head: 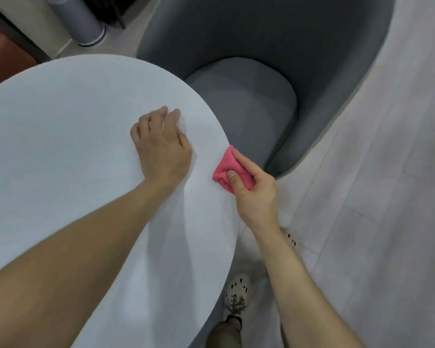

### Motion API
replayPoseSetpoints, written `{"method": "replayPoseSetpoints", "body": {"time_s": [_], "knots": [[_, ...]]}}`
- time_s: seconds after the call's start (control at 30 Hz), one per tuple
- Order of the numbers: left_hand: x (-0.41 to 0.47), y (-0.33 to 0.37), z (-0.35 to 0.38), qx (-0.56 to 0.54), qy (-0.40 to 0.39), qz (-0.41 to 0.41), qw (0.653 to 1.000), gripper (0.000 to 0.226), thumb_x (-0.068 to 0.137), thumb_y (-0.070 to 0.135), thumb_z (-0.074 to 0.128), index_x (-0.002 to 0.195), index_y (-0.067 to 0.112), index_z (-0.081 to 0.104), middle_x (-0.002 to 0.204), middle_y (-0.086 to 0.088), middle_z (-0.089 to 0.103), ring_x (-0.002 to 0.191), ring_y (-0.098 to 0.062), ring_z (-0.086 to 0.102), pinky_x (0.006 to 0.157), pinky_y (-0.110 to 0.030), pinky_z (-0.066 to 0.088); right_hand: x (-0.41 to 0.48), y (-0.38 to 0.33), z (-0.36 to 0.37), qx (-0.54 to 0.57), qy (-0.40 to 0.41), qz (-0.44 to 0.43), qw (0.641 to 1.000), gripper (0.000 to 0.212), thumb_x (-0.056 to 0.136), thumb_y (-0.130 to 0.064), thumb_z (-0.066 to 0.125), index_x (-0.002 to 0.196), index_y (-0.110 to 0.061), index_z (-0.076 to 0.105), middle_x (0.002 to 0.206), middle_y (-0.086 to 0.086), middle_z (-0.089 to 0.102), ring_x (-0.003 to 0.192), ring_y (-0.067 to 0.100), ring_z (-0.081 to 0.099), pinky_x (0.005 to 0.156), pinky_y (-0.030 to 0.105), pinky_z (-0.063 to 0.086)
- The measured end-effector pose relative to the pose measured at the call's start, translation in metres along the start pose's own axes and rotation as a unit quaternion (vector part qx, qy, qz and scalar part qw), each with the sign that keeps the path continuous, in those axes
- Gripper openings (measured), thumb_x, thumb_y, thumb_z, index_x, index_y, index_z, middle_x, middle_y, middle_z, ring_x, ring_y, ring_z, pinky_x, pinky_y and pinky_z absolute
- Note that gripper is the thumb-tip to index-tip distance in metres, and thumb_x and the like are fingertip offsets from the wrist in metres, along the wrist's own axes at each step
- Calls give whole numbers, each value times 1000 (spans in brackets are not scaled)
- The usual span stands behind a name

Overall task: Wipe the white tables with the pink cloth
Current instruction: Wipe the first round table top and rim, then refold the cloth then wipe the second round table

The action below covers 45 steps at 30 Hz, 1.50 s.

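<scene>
Person standing at a round white table [60,151]. Left hand [161,144] rests on the tabletop near the edge that faces the armchair, fingers loosely bent with tips down, grasping nothing. Right hand [255,192] grips the bunched pink cloth [225,163] between thumb and fingers, with the cloth against the table's rim (near the left hand, not touching it). Beyond the rim stands a grey upholstered armchair [261,46]. A grey cylinder [83,18] with a white band stands on the floor farther off. A pale perforated shoe [237,288] shows beside the table edge.
</scene>
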<state>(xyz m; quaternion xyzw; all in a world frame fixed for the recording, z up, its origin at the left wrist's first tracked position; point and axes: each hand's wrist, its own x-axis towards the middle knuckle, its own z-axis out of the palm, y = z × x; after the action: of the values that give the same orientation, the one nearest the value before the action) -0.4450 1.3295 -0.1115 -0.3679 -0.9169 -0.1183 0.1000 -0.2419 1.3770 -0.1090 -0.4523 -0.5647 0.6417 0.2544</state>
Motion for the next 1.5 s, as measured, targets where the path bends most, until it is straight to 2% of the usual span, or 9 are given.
{"method": "replayPoseSetpoints", "body": {"time_s": [0.33,0.43,0.5,0.6,0.8,0.97,1.2,1.33,1.5], "knots": [[-120,-6,-51,-134,-117,186,966,36,91,5,56,123,13,70,126,-5,64,118,-31,57,107,-47,46,-169,29,-32,-134,13,101,986,54,88,-24,67,130,-56,70,111,-16,81,103,11,78,94,42,65],[-188,-11,-75,-156,-146,211,954,37,89,5,59,123,13,70,127,-6,65,118,-31,57,106,-48,46,-229,29,-51,-183,-46,140,972,49,90,-1,64,113,-41,81,94,-10,82,93,12,79,88,25,64],[-227,-10,-90,-155,-177,239,942,37,88,6,62,123,14,72,128,-6,66,118,-30,57,105,-47,47,-277,29,-64,-242,-26,155,958,40,91,-2,65,118,-29,80,106,-7,79,99,9,72,86,8,50],[-278,-5,-113,-135,-240,290,917,32,89,14,63,119,19,74,120,1,68,112,-26,59,99,-43,50,-352,32,-87,-265,70,154,949,38,90,-13,71,128,-19,74,120,-3,71,109,11,64,88,12,42],[-388,40,-199,-178,-478,367,778,16,97,31,64,107,33,75,92,15,76,88,-5,71,85,-33,58,-531,18,-134,-138,325,191,916,19,89,-19,79,104,-29,79,107,-7,70,94,6,65,74,5,41],[-486,117,-313,-288,-615,428,596,12,91,37,79,93,25,76,82,10,77,79,-11,72,79,-32,57,-665,-17,-162,35,513,157,843,12,89,-26,85,93,-36,79,92,-7,76,89,17,74,81,31,56],[-586,189,-422,-375,-655,499,426,25,89,29,81,112,20,76,99,0,79,86,-11,69,83,-37,59,-777,-47,-183,127,674,84,723,17,90,-29,88,103,-27,76,99,-2,82,96,16,79,89,40,63],[-610,215,-433,-384,-663,496,408,22,92,32,78,108,16,75,100,-15,74,86,-15,68,74,-38,60,-803,-50,-192,123,716,94,681,8,99,-27,77,100,-21,73,91,-1,82,87,17,78,88,44,62],[-603,261,-430,-389,-679,456,424,23,108,29,63,102,7,68,97,-19,74,88,-23,72,77,-47,66,-792,-66,-206,142,636,40,757,37,97,-4,63,129,-18,75,117,3,81,110,18,78,103,43,60]]}}
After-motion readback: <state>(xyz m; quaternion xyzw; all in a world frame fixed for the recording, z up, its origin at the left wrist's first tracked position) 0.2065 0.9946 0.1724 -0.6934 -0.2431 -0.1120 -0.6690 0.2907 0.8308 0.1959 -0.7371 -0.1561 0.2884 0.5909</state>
